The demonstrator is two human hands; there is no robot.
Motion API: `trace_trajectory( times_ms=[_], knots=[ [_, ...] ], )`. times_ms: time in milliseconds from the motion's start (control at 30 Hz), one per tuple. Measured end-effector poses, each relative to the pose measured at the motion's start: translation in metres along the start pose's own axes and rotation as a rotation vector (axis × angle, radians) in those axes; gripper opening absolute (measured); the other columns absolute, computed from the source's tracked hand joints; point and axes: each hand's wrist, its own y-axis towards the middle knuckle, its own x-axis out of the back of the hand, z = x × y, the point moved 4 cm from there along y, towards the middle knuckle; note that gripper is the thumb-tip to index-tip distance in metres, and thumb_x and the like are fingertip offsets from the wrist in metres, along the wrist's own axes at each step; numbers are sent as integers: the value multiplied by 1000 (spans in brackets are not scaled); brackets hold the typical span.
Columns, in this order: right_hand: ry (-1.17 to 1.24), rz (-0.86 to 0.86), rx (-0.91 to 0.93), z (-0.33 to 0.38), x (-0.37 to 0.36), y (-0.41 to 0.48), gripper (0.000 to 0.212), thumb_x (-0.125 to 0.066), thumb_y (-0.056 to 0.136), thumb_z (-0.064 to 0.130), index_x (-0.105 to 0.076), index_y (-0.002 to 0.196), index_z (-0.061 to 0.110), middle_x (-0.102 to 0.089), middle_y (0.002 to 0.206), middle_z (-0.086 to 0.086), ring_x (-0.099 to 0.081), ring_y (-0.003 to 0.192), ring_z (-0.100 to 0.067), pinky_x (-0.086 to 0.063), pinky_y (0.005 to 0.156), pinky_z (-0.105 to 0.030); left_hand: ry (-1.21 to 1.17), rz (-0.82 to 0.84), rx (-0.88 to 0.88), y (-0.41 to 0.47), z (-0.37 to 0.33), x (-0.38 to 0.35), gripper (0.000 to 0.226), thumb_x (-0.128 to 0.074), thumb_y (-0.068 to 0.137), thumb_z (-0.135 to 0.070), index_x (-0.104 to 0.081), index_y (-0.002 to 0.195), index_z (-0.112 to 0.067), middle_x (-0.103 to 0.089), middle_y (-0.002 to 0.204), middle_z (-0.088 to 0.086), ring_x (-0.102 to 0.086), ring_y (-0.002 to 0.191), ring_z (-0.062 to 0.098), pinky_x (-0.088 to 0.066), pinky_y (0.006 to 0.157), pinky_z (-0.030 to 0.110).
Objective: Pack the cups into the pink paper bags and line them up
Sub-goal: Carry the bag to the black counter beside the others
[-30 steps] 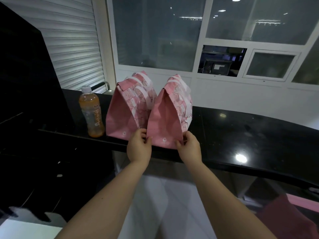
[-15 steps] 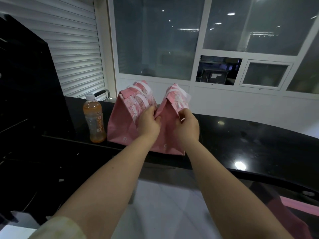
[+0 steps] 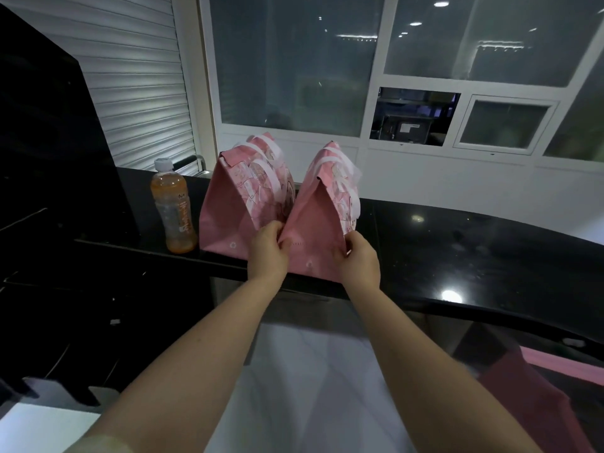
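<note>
Two pink paper bags stand side by side on the black counter point(image 3: 457, 256), tops folded closed with white handles. The left bag point(image 3: 228, 210) stands next to a bottle. The right bag point(image 3: 313, 230) sits at the counter's front edge. My left hand point(image 3: 266, 253) grips its lower left side and my right hand point(image 3: 358, 261) grips its lower right side. No cups are visible; the bags hide whatever is inside.
An orange drink bottle point(image 3: 173, 207) with a white cap stands left of the bags. A black panel point(image 3: 55, 142) rises at far left. Behind the counter are a white wall and windows. Something pink point(image 3: 555, 387) lies low at the right.
My hands have dropped from the folded top of the right bag back down to its lower sides. The bags stand where they were.
</note>
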Motion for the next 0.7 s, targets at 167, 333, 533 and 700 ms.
trace_trajectory(
  times_ms=[167, 333, 533, 700],
  knots=[
    [61, 24, -49, -18, -2, -8, 15, -51, 89, 14, -52, 74, 14, -57, 73, -6, -48, 63, -18, -38, 56, -33, -67, -34, 99, -10, 17, 1, 14, -65, 88, -6, -58, 80, -14, -59, 74, -2, -57, 73, 20, -46, 66, 29],
    [-24, 91, -91, -29, -4, -16, 8, -59, 87, 15, -54, 82, 20, -59, 80, 1, -59, 71, -20, -52, 64, -39, -70, -43, 183, -24, 38, -2, 9, -66, 86, -3, -66, 90, -10, -63, 82, -1, -57, 73, 10, -43, 68, 22],
    [-26, 103, -52, -24, -15, -18, 10, -51, 89, 6, -56, 87, 15, -59, 85, -3, -57, 75, -22, -52, 66, -40, -49, -39, 271, -34, 59, 0, 18, -70, 86, -7, -70, 104, -7, -64, 84, 0, -62, 79, 15, -38, 61, 10],
    [-26, 115, -90, -17, -24, -8, 14, -49, 90, 2, -54, 93, 15, -59, 94, -4, -58, 80, -21, -55, 71, -42, -49, 1, 294, -29, 47, 4, 27, -68, 87, -10, -67, 114, -9, -68, 97, 4, -61, 83, 13, -47, 77, 23]
  ],
)
